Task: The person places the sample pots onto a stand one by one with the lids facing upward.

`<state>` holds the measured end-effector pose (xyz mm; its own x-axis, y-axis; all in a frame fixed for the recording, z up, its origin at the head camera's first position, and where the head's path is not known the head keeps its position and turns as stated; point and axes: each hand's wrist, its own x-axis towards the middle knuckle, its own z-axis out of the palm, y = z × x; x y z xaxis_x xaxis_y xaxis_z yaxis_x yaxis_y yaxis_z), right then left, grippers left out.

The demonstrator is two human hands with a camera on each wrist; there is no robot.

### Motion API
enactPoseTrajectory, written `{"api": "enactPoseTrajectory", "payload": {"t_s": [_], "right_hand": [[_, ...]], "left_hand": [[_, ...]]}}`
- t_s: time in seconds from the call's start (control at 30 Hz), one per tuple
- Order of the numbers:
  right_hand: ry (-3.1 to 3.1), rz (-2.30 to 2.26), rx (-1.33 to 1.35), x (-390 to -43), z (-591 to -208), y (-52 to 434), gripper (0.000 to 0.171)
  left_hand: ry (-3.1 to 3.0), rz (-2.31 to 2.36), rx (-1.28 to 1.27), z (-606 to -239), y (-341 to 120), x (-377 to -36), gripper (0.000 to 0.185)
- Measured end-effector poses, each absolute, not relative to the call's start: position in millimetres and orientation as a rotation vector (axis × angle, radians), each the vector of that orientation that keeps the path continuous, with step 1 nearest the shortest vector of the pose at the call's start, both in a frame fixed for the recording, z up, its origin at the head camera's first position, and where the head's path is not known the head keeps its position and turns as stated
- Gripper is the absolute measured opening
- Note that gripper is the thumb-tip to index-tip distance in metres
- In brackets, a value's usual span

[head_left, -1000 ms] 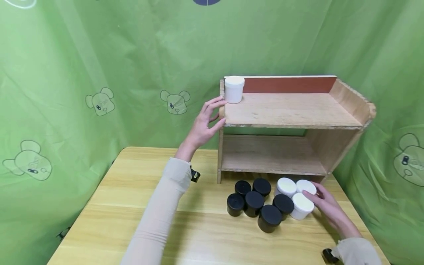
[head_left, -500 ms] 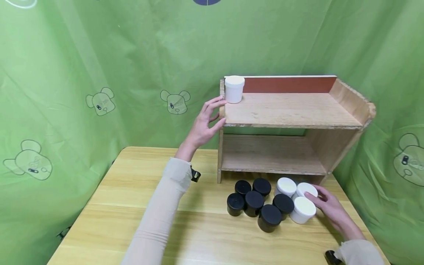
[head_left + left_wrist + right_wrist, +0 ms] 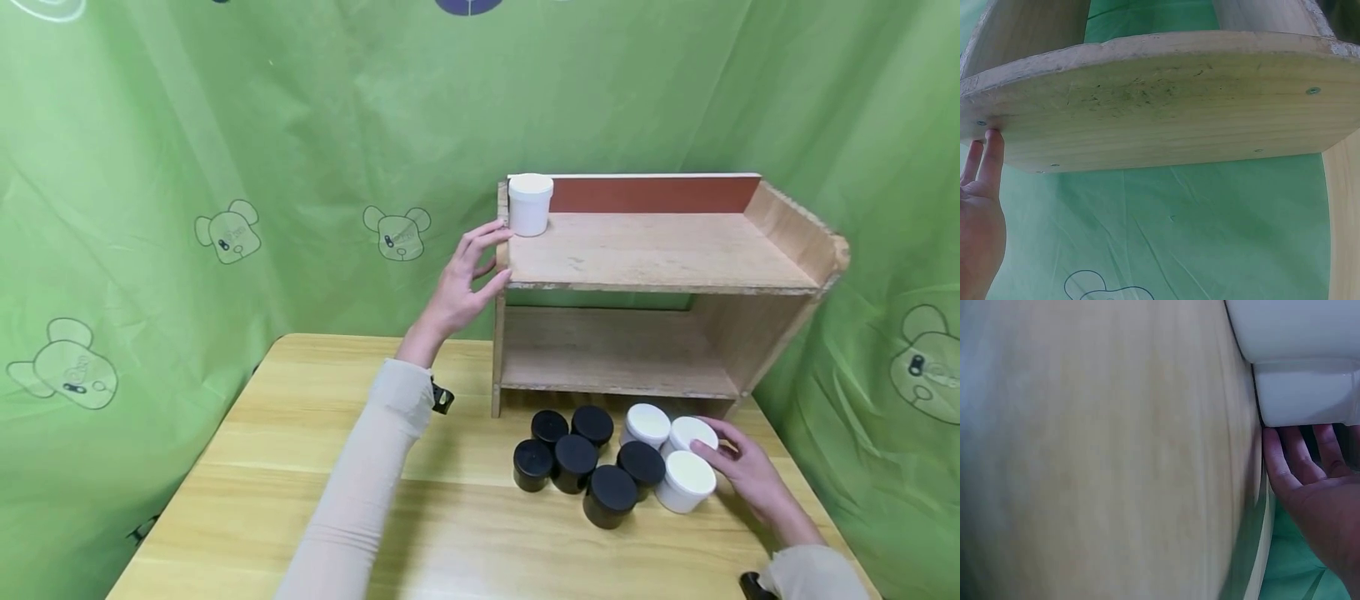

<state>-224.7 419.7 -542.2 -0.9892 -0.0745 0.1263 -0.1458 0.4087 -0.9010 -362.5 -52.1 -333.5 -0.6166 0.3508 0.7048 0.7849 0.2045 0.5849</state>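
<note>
My left hand [image 3: 459,283] holds the left side panel of a two-tier wooden shelf [image 3: 660,250], thumb at the front edge and fingertips higher up. In the left wrist view, fingers [image 3: 991,164] touch the panel's outer face. A white lidded jar [image 3: 530,206] stands upright on the top tier's left end. My right hand [image 3: 750,475] grips the rear right white jar [image 3: 693,435] on the table, thumb on its near side, other fingers mostly hidden behind it. Two more white jars stand beside it, one nearer [image 3: 686,482] and one at left [image 3: 646,425].
Several black lidded jars [image 3: 575,460] stand clustered on the wooden table [image 3: 330,500], left of the white ones and in front of the shelf. A green curtain [image 3: 300,125] hangs behind the table and along both sides.
The right hand and its white jar have shifted slightly right and toward the front. The nearer white jar has slid toward the front too. My left hand has stayed still.
</note>
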Motion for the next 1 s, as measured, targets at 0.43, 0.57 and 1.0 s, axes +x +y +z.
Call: {"api": "enactPoseTrajectory", "payload": {"t_s": [0.43, 0.57, 1.0], "right_hand": [[-2.534, 1.656, 0.145, -221.1, -537.0, 421.9, 0.049], [-2.371, 1.856, 0.148, -220.0, -535.3, 423.5, 0.043], [-2.054, 2.161, 0.155, -205.7, -506.5, 419.7, 0.04]], "left_hand": [[-2.077, -1.359, -1.048, -333.9, -53.0, -362.4, 0.055], [-2.082, -1.358, -1.045, -332.7, -53.3, -361.7, 0.055], [-2.084, -1.388, -1.038, -331.8, -52.0, -359.9, 0.054]]}}
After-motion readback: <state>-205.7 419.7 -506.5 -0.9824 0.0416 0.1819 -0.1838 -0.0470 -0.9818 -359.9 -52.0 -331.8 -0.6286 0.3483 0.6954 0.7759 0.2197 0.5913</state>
